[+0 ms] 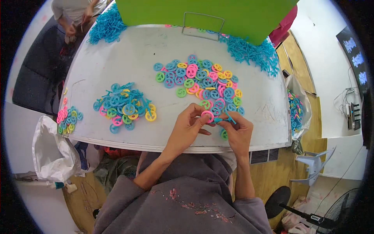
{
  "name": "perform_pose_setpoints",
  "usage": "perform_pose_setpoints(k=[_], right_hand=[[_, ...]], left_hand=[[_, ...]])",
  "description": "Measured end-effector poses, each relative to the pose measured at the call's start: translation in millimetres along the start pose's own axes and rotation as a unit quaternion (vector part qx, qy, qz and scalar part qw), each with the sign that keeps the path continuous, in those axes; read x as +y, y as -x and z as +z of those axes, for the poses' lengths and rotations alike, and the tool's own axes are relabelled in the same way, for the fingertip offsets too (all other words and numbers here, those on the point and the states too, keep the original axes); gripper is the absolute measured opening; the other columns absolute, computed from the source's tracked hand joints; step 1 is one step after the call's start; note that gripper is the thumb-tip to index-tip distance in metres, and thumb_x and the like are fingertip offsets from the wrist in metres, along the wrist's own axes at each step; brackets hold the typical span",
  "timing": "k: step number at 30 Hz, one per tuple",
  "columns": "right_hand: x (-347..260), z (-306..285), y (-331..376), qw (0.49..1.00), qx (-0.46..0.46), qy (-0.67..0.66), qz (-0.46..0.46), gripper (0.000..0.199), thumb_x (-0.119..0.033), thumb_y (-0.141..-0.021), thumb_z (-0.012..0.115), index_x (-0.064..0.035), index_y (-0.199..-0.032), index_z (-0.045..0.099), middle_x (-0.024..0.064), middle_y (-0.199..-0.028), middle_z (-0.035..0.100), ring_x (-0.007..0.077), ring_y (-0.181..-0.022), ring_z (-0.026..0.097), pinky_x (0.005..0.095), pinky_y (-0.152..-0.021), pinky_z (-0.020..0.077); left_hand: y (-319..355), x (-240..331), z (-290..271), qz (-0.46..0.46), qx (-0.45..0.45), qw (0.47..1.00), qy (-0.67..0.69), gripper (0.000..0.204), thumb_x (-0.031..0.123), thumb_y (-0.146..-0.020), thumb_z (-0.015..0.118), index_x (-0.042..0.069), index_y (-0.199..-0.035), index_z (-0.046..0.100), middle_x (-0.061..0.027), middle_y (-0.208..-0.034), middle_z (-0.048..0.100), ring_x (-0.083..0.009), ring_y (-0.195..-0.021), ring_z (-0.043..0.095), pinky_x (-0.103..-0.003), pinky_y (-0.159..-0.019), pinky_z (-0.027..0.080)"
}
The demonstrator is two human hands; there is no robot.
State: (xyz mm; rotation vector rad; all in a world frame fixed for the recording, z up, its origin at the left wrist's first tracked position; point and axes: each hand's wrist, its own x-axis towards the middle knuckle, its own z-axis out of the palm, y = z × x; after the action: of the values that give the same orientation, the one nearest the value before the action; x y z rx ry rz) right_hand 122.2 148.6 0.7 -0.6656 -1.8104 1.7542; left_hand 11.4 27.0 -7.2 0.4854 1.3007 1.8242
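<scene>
Between thumb and fingers, my left hand (189,126) pinches a small pink plastic wheel (207,116) at the table's near edge. My right hand (238,132) grips a blue forked plastic stem (230,118), its end close against the pink wheel; whether the two are joined I cannot tell. Just beyond my hands spreads a loose pile of blue, pink, green and yellow wheels (202,78). To the left lies a heap (124,103) of blue stems with wheels on them. One green wheel (224,134) lies beside my right hand.
The white table (156,134) bears blue stem heaps at its far left (107,26) and far right (253,54). A green board (156,11) stands at the back. A white sack (52,144) hangs at left; a filled bag (298,109) stands at right. Another person (78,15) sits at far left.
</scene>
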Motion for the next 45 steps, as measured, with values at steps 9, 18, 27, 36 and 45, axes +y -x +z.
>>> perform_pose_setpoints(k=[9, 18, 27, 36, 45], right_hand=[[9.2, 6.6, 1.4, 0.999, -0.038, -0.002, -0.037, 0.015, 0.01, -0.079, 0.063, 0.0039, -0.093, 0.065, 0.0067, -0.092, 0.063, 0.0111, -0.083, 0.06, 0.0225, -0.07, 0.0496], [4.3, 13.8, -0.7, 0.992, 0.041, -0.104, 0.056, 0.014, 0.003, -0.084, 0.064, 0.0039, -0.097, 0.06, 0.0064, -0.087, 0.064, 0.012, -0.076, 0.063, 0.0236, -0.068, 0.0517], [-7.3, 13.7, -3.3, 0.996, 0.002, 0.07, 0.05, 0.009, -0.003, -0.083, 0.068, 0.0008, -0.091, 0.065, 0.0039, -0.079, 0.066, 0.0086, -0.071, 0.06, 0.0206, -0.063, 0.0469], [7.2, 20.2, -0.9, 0.979, -0.03, -0.166, 0.112, 0.019, -0.017, -0.091, 0.061, 0.0003, -0.085, 0.064, 0.0062, -0.077, 0.066, 0.0086, -0.066, 0.053, 0.0237, -0.062, 0.0402], [0.7, 39.4, 7.0, 0.994, 0.103, -0.03, 0.006, 0.012, -0.01, -0.089, 0.064, 0.0013, -0.086, 0.064, 0.0022, -0.077, 0.063, 0.0068, -0.068, 0.053, 0.0223, -0.061, 0.041]], left_hand=[[-2.2, -9.0, -3.1, 0.059, 0.03, 0.997, -0.046, 0.009, 0.008, -0.094, 0.052, 0.0, -0.097, 0.049, -0.0091, -0.092, 0.059, -0.0145, -0.082, 0.061, -0.032, -0.069, 0.058], [-0.2, -2.7, 4.3, 0.138, 0.04, 0.987, -0.073, 0.018, 0.004, -0.094, 0.05, -0.003, -0.108, 0.059, -0.0093, -0.103, 0.061, -0.017, -0.089, 0.063, -0.031, -0.075, 0.057], [1.8, 3.9, 3.6, 0.171, 0.061, 0.977, -0.115, 0.016, 0.005, -0.093, 0.052, -0.004, -0.104, 0.06, -0.0102, -0.097, 0.063, -0.016, -0.086, 0.063, -0.029, -0.074, 0.056], [0.1, -5.9, 5.9, 0.21, 0.097, 0.967, -0.109, 0.007, -0.003, -0.091, 0.051, -0.003, -0.092, 0.058, -0.0087, -0.083, 0.062, -0.0147, -0.072, 0.062, -0.027, -0.063, 0.052], [3.7, -7.1, 12.7, 0.279, 0.17, 0.913, -0.246, 0.012, -0.005, -0.089, 0.052, -0.004, -0.098, 0.06, -0.0098, -0.082, 0.06, -0.0171, -0.071, 0.064, -0.027, -0.063, 0.052]])
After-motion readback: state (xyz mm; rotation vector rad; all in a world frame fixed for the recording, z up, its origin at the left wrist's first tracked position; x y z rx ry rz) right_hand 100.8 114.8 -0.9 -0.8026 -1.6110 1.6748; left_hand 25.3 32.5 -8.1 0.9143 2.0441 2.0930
